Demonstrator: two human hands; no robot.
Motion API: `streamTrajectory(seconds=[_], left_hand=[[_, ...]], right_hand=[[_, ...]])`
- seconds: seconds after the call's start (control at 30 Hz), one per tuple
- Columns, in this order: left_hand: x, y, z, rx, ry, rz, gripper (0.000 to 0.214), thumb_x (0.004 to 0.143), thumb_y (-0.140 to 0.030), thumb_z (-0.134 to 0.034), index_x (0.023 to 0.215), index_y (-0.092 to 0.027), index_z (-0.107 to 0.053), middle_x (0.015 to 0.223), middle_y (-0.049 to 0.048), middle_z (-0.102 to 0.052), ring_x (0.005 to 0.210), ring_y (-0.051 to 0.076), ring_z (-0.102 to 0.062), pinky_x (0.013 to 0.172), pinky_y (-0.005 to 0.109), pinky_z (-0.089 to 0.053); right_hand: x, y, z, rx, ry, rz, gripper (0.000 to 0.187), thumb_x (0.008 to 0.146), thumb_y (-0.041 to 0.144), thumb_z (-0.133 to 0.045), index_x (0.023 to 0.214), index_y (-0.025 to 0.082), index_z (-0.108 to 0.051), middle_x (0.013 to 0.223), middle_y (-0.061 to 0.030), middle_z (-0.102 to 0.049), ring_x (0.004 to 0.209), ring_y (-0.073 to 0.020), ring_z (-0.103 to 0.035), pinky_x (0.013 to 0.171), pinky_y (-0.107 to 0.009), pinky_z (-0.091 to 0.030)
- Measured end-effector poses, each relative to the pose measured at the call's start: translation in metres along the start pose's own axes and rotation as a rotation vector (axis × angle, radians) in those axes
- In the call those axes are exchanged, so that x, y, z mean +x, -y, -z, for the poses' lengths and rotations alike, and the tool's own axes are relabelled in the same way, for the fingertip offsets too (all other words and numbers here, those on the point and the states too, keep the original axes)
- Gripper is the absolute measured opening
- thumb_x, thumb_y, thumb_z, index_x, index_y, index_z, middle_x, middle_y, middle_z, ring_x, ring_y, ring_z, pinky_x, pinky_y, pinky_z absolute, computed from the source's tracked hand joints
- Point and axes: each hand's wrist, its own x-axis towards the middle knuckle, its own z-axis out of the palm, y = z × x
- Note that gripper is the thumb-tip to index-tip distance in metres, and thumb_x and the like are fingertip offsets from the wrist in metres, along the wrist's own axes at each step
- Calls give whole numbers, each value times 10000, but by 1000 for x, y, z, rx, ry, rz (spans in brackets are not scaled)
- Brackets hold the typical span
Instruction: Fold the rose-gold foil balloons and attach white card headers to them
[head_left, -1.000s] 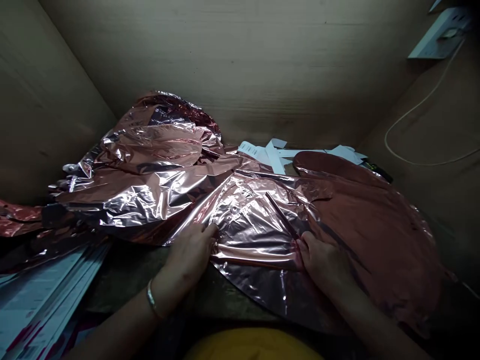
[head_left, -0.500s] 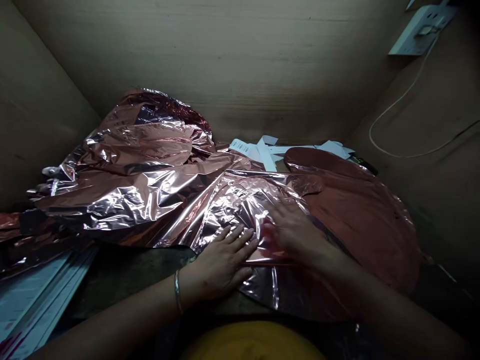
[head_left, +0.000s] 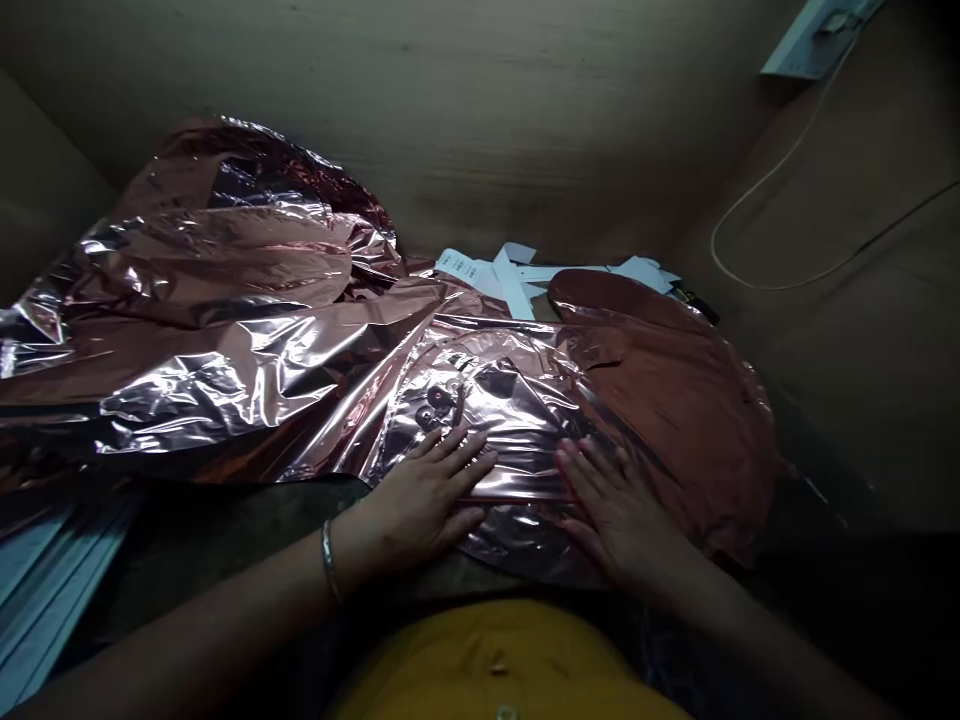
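Note:
A large, flat rose-gold foil balloon [head_left: 300,345], apparently deflated, spreads across the work surface with glossy creases and rounded edges. My left hand [head_left: 427,490] lies palm down on the near edge of its folded middle section, fingers spread, a silver bangle at the wrist. Dark round marks show on the foil just beyond those fingertips. To the right, my right hand [head_left: 611,500] presses flat on the same folded section with its fingers stretched out. A duller reddish rounded part [head_left: 690,420] of the foil extends to the right. Neither hand grips anything.
White paper strips and labels [head_left: 514,280] lie behind the foil against the wooden back panel [head_left: 465,120]. Stacked papers [head_left: 60,580] sit at the lower left. A power strip [head_left: 814,40] with a hanging white cable [head_left: 716,240] is at the upper right.
My right hand has come back toward me and to the right over the foil, and now lies flat. My left hand stays in place on the foil. The view has shifted somewhat.

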Motion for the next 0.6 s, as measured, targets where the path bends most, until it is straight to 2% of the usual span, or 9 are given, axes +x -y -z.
streamTrajectory(seconds=[0.1,0.13,0.2,0.27,0.37,0.43,0.5,0.6], left_hand=[[1,-1,0,9,4,-15,586,987,-499,-345,1509,-249,-256,1574,65,-229,1458,281,-169,1166,467,-170],[1,-1,1,12,9,-16,587,987,-496,-342,1511,-248,-250,1577,66,-220,1458,282,-165,1165,471,-169],[3,-2,3,16,22,-15,582,984,-489,-348,1504,-241,-269,1577,72,-216,1457,291,-166,1163,483,-172],[4,-3,5,20,35,-16,579,975,-484,-371,1490,-226,-308,1569,85,-241,1451,303,-184,1159,495,-187],[4,-2,11,22,54,-29,593,948,-475,-441,1469,-207,-353,1548,104,-294,1436,315,-231,1154,495,-224],[2,0,15,27,41,-30,600,921,-415,-510,1456,-180,-372,1537,127,-311,1418,316,-277,1141,470,-278],[-1,3,17,50,4,1,529,919,-269,-516,1421,-140,-411,1509,157,-355,1373,299,-371,1090,421,-370],[-7,2,22,68,-11,46,394,917,-66,-439,1299,-123,-521,1355,149,-543,1215,246,-549,975,353,-471]], right_hand=[[-33,-5,-10,-104,-135,-187,618,966,367,-392,1500,89,-251,1498,-169,-362,1425,-322,-225,1098,-622,-248],[-33,-5,-6,-117,-187,-201,609,961,322,-399,1493,63,-256,1501,-189,-347,1428,-325,-216,1101,-614,-254],[-21,1,8,-99,-236,-137,602,931,240,-430,1476,27,-287,1523,-204,-290,1434,-323,-195,1119,-573,-273],[1,12,20,-32,-164,-17,594,869,139,-454,1444,22,-360,1524,-185,-296,1426,-311,-226,1119,-513,-329],[28,26,20,76,-11,68,592,779,4,-397,1364,26,-483,1436,-168,-450,1339,-270,-414,1064,-432,-436],[35,29,12,112,-7,60,566,792,-27,-353,1331,27,-518,1388,-172,-505,1276,-248,-496,1030,-404,-472],[36,28,6,120,-47,37,518,830,-24,-336,1298,37,-553,1356,-174,-535,1237,-246,-536,1010,-405,-488],[33,30,5,113,-80,-13,484,842,-10,-362,1265,60,-587,1320,-165,-571,1186,-262,-578,968,-419,-518]])
